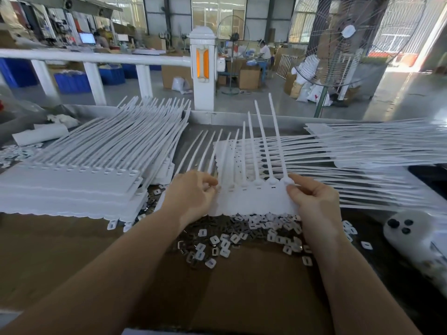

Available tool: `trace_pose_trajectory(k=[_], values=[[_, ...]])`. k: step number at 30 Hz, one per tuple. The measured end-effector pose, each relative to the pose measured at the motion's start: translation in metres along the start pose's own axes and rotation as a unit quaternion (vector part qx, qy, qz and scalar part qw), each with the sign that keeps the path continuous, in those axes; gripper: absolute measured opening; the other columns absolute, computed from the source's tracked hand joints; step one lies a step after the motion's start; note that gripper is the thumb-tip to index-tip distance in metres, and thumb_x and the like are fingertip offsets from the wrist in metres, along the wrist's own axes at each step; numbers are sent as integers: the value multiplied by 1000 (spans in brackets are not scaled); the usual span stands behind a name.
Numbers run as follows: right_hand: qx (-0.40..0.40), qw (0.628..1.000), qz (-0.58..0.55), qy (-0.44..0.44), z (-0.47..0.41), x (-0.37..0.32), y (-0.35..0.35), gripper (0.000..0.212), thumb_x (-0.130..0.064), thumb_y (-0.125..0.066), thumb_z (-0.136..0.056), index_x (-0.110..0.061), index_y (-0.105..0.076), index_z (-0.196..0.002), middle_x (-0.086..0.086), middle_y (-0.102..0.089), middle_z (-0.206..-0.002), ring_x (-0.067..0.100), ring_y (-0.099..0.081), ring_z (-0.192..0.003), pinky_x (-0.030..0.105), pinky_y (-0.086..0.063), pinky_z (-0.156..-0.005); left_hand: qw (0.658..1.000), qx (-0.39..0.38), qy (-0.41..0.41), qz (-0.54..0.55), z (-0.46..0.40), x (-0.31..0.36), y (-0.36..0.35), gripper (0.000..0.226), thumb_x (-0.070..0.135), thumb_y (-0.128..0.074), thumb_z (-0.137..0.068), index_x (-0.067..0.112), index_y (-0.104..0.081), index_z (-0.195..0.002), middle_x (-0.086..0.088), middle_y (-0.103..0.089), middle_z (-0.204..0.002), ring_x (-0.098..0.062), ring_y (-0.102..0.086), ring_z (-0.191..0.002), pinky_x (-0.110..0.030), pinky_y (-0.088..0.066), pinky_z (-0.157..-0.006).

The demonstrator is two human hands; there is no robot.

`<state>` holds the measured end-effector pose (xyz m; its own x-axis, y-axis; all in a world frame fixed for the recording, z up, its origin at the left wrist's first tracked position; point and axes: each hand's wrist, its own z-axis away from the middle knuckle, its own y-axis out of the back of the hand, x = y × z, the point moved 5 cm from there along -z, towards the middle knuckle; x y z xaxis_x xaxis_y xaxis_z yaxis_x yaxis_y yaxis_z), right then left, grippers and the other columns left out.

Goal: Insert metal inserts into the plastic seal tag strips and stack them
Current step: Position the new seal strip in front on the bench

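Left hand [191, 192] hides strip [254, 201] left end; right stack [377, 146] cut off by edge.

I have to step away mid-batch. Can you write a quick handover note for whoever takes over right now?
Left hand pinches the left edge of the strip; right hand pinches its right top corner. The strip is lifted above the loose inserts on the cardboard.
Done: a stack lies to the left.
Left: another pile waits on the right; whether the held strip is fully filled cannot be told.
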<state>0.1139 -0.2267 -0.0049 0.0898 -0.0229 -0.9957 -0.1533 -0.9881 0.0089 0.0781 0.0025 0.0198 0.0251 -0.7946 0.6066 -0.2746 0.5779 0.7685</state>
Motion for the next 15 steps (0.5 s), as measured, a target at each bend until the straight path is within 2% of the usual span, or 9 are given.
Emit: trace_pose_trajectory(k=[3, 4, 6, 9, 15], values=[[27, 997, 60, 28, -3, 0, 2, 22, -12, -59, -90, -16, -66, -110, -2, -67, -98, 7, -61, -85, 13, -47, -65, 999, -27, -6, -45, 9, -12, -8, 26, 27, -54, -92, 24, -63, -117, 5, -60, -119, -12, -54, -104, -27, -44, -94], [40, 994, 92, 44, -3, -1, 3, 22, -13, -58, -90, -15, -65, -111, -1, -66, -98, 5, -59, -83, 12, -44, -65, 998, -33, -11, -60, 11, -15, -10, 28, 27, -54, -92, 25, -61, -119, 5, -59, -123, -14, -53, -107, -31, -44, -97], [62, 982, 162, 79, -3, -3, 3, 22, -16, -57, -91, -13, -64, -112, 3, -64, -101, 10, -58, -87, 20, -45, -77, 996, -29, -21, -81, 14, -18, -13, 31, 29, -54, -91, 27, -60, -122, 6, -56, -128, -18, -49, -116, -37, -41, -101], [79, 963, 232, 113, -1, -5, 1, 21, -18, -55, -93, -13, -63, -111, 4, -63, -105, 16, -57, -97, 31, -46, -89, 994, -18, -35, -106, 16, -19, -14, 33, 33, -52, -92, 29, -58, -125, 8, -53, -132, -19, -45, -121, -40, -36, -105], [77, 933, 320, 147, 1, -4, -1, 19, -18, -52, -94, -14, -64, -107, 2, -65, -100, 14, -54, -91, 26, -40, -80, 992, -6, -44, -114, 19, -22, -15, 34, 38, -47, -94, 34, -54, -127, 12, -49, -136, -17, -39, -125, -37, -28, -109]])
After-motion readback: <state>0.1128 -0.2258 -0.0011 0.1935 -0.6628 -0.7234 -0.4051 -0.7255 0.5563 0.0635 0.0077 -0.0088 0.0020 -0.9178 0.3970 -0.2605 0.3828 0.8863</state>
